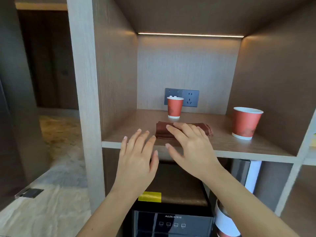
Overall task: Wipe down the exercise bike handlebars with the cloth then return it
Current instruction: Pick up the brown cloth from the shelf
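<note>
A folded brown cloth (pixel 162 130) lies on the wooden shelf (pixel 239 147) of a cabinet niche. My right hand (pixel 189 146) is spread over the cloth's right part, fingers apart, resting on or just above it; I cannot tell which. My left hand (pixel 136 158) hovers open at the shelf's front edge, just left of the cloth, holding nothing. No exercise bike is in view.
Two red paper cups stand on the shelf: one (pixel 174 107) at the back before a wall socket (pixel 189 98), one (pixel 246 123) at the right. A black appliance (pixel 172 221) sits below the shelf. A cabinet post (pixel 85 100) rises at left.
</note>
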A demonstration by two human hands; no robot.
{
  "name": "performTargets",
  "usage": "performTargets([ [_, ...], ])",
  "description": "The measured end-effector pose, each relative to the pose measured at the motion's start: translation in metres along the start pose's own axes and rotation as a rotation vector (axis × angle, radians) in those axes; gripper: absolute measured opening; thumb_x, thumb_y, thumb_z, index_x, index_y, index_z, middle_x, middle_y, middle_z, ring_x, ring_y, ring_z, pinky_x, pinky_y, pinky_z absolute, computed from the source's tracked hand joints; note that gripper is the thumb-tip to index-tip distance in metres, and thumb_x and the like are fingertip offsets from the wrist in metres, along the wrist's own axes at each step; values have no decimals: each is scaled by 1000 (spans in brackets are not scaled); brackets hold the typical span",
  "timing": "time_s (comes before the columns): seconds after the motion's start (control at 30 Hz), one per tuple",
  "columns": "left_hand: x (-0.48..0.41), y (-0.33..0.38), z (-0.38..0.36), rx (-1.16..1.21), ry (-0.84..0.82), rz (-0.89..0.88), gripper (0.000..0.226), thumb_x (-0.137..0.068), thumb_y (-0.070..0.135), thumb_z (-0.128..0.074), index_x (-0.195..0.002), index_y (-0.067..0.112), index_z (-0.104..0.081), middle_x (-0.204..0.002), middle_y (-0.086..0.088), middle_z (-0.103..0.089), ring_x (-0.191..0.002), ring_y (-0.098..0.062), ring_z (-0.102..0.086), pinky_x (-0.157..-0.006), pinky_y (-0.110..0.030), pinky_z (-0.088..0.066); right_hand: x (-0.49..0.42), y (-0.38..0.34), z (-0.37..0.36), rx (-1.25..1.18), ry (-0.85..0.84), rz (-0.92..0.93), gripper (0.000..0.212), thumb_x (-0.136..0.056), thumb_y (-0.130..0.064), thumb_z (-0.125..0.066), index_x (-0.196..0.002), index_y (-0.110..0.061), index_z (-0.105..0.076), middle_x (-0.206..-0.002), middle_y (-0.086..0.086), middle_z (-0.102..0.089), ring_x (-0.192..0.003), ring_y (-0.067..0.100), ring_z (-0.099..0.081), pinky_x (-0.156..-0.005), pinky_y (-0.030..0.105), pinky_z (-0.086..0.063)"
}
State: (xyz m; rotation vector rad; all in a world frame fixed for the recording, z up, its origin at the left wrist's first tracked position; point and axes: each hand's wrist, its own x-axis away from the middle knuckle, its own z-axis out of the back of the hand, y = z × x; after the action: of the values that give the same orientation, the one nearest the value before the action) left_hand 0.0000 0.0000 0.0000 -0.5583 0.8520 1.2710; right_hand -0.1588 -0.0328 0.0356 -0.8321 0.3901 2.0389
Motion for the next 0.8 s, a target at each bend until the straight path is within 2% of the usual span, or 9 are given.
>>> performTargets([
  [0.17, -8, -24, -9, 30, 39, -21, 35, -79, 23, -54, -108, 7, -66, -114, -14, -65, -113, -32, -57, -98, -52, -24, -34, 3, -13, 163, -90, 82, 49, -88, -43, -50, -132, -21, -47, -130, 7, -54, -121, 28, -47, -106, 52, -27],
  [0.27, -8, -39, -15, 29, 30, -17, 35, -82, 25, -52, -109, 7, -65, -115, -13, -65, -113, -31, -56, -99, -52, -21, -48, 5, -19, 132, -174, 107, 52, -88, -47, -47, -135, -26, -42, -134, 3, -51, -124, 25, -43, -107, 52, -25],
  [0.4, -8, -49, -20, 48, 7, -53, 42, -86, 32, -38, -110, 9, -65, -116, -11, -65, -114, -28, -56, -101, -50, -22, -54, 3, -21, 47, -268, 106, 52, -88, -54, -43, -134, -32, -41, -135, -2, -49, -122, 21, -44, -96, 44, -43],
  [0.53, -5, -53, -24, 84, 31, -76, 41, -86, 32, -39, -107, 10, -67, -111, -8, -67, -107, -25, -61, -100, -47, -25, -42, 2, -18, 55, -254, 153, 55, -85, -57, -48, -132, -30, -45, -132, -3, -51, -115, 20, -48, -92, 41, -44],
  [0.6, -4, -55, -25, 106, 46, -83, 40, -86, 32, -40, -106, 10, -67, -109, -7, -68, -103, -24, -63, -100, -45, -26, -34, 0, -15, 77, -237, 188, 56, -82, -54, -55, -132, -29, -45, -130, -4, -53, -111, 19, -51, -90, 40, -45],
  [0.8, -1, -56, -24, 147, 49, -97, 41, -86, 31, -40, -108, 9, -66, -109, -8, -68, -104, -25, -62, -100, -44, -27, -16, -5, -10, 110, -73, 282, 54, -77, -26, -72, -127, -19, -53, -119, 5, -63, -101, 26, -60, -79, 39, -53],
])
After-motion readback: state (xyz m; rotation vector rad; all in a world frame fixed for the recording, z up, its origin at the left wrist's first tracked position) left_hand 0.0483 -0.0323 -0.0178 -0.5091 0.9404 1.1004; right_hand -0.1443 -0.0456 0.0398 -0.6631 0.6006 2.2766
